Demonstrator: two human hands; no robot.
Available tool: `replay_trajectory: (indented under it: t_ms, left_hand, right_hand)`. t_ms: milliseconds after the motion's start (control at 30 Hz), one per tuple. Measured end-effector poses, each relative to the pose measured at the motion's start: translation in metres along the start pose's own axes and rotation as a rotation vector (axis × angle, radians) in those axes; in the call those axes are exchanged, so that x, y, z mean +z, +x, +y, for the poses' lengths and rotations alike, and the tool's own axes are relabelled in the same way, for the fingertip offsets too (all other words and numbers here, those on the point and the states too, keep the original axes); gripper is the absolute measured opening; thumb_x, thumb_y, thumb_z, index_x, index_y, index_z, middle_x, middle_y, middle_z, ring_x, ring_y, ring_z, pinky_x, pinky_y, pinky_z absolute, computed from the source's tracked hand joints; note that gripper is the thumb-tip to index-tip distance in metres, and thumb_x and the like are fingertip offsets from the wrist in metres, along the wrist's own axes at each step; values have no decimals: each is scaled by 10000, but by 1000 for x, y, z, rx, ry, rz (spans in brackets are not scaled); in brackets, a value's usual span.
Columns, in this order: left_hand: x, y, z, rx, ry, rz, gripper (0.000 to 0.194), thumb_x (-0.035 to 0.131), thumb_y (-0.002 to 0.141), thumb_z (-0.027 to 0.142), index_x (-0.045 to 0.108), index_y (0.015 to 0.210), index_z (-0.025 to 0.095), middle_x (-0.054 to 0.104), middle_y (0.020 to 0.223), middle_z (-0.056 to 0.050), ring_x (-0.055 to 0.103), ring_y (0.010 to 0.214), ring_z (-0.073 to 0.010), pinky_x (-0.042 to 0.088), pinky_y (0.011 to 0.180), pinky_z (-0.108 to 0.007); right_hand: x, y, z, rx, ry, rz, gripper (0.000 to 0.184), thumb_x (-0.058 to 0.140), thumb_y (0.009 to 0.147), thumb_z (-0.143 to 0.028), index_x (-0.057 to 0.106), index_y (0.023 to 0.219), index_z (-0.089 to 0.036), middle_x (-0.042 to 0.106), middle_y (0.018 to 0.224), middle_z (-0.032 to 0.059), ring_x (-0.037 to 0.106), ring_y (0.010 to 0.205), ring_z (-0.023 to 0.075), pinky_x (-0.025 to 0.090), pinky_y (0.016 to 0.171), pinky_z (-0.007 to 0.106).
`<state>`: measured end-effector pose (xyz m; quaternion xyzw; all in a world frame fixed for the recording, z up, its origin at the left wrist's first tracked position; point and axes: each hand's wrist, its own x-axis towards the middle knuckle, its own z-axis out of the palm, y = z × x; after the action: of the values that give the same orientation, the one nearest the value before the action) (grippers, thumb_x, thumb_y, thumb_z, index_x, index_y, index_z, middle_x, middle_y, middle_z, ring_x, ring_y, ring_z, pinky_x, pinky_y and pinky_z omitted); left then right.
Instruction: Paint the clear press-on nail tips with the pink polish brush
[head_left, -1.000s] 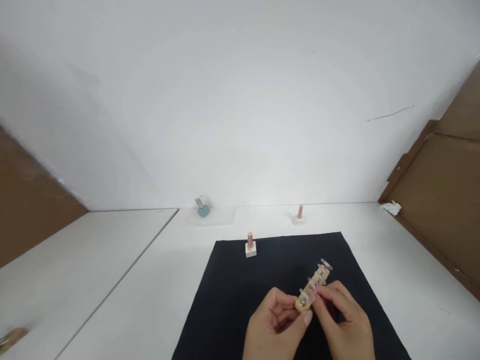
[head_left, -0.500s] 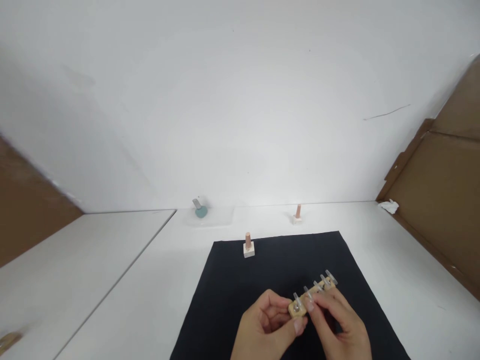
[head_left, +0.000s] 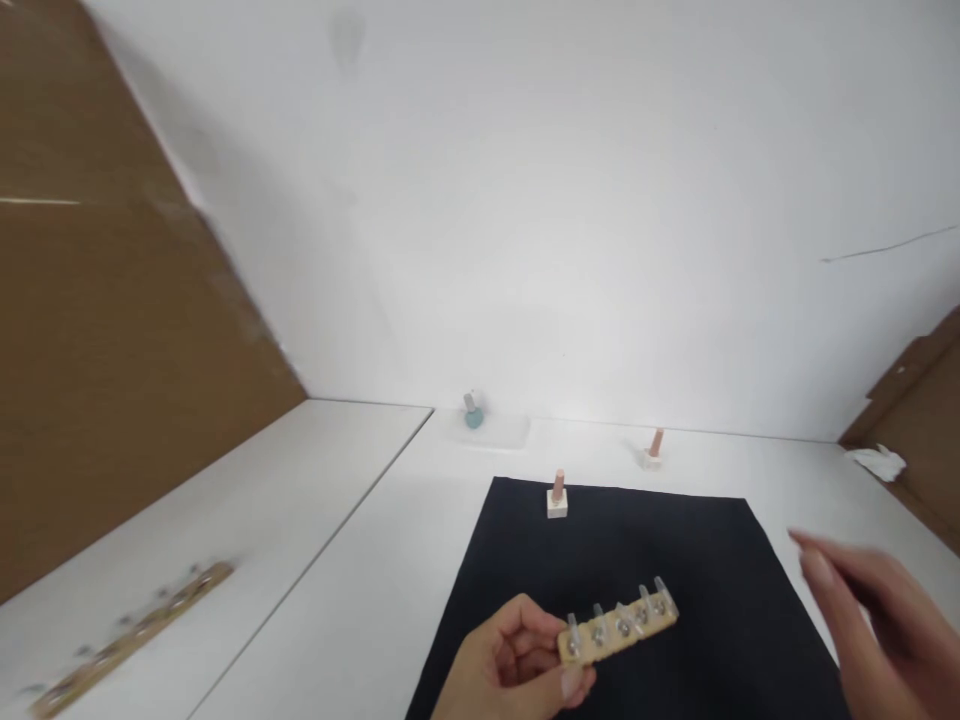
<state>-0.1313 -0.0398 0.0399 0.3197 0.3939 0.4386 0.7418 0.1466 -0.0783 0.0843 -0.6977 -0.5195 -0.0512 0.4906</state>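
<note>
My left hand (head_left: 514, 670) pinches the near left end of a light wooden nail-tip stand (head_left: 611, 641) between thumb and fingers. Several clear false nail tips (head_left: 664, 598) stick up from it in a row, each on a round silver mount. The stand is held tilted above the black mat (head_left: 720, 560), its right end slightly higher. Off to the right, my right hand (head_left: 885, 630) is apart from the stand, somewhat blurred. Its fingers are stretched out with the thumb near the forefinger, and nothing shows in it.
A second wooden strip (head_left: 135, 640) with round mounts lies on the white table at left. A nail polish bottle (head_left: 557, 500) stands at the mat's back edge, another bottle (head_left: 652, 455) behind it. A teal bottle (head_left: 474, 415) leans at the back. White tissue (head_left: 879, 462) lies far right.
My right hand has let go of the stand and moved away to the right. My left hand keeps hold of it. The view has turned left, bringing the second strip into sight.
</note>
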Motion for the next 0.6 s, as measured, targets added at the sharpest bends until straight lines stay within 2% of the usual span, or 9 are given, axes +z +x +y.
replay_trajectory:
  t_ms: [33,67,100,133,233,300,400,500,600]
  left_hand:
    - [-10,-2,4,16,-4,0,474,1045,518,366,657,725,188,818,680,-41,754,617,-170,564,624,-260]
    - [-20,-5,8,30,-2,5,469,1044,524,356,658,728,187,817,676,-43,757,615,-173,561,614,-256]
    - [-29,-6,12,39,3,13,469,1046,522,347,658,730,185,817,673,-45,760,612,-178,562,607,-256]
    - [-37,-7,16,43,11,25,472,1048,516,343,659,731,183,817,672,-47,764,612,-185,567,604,-260]
    - [-54,-7,24,45,49,61,484,1053,492,341,666,732,177,817,680,-54,777,636,-214,589,616,-286]
    - [-61,-5,26,44,80,67,481,1050,497,344,670,739,175,816,689,-55,784,663,-233,601,635,-309]
    - [-67,-2,25,35,102,43,481,1044,509,342,660,746,177,816,699,-45,784,666,-232,601,642,-318]
    - [-69,0,24,43,95,4,480,1041,527,349,656,758,177,824,703,-42,781,654,-206,590,629,-287]
    - [-66,0,27,45,89,-49,460,1028,564,351,660,775,175,829,702,-54,771,642,-187,584,631,-273]
  right_hand:
    - [12,23,-5,20,22,-121,276,637,939,-504,766,1048,-286,775,1011,62,737,855,256,563,637,307]
    - [31,43,-11,-3,88,-327,299,619,939,-500,759,1066,-269,765,998,66,729,838,248,577,677,325]
    - [54,58,-17,-37,165,-553,327,598,947,-477,738,1132,-247,748,988,71,712,798,230,588,727,348]
    - [80,67,-23,-66,211,-675,351,619,930,-453,721,1190,-241,739,1007,65,708,781,212,596,743,348]
    - [154,69,-39,-117,263,-839,515,785,801,-331,681,1292,-219,697,1085,71,684,716,167,603,713,325]
    - [184,59,-46,-147,282,-893,488,814,771,-270,705,1243,-208,673,1059,60,657,673,146,586,699,319]
    - [197,46,-53,-202,312,-898,120,706,880,-252,755,981,-210,659,954,32,638,739,159,538,761,322]
    - [192,45,-56,-221,338,-852,166,605,955,-275,710,848,-205,669,924,35,614,769,171,497,778,329]
    - [188,52,-57,-199,368,-803,148,615,940,-303,682,851,-206,701,948,47,613,784,182,485,764,327]
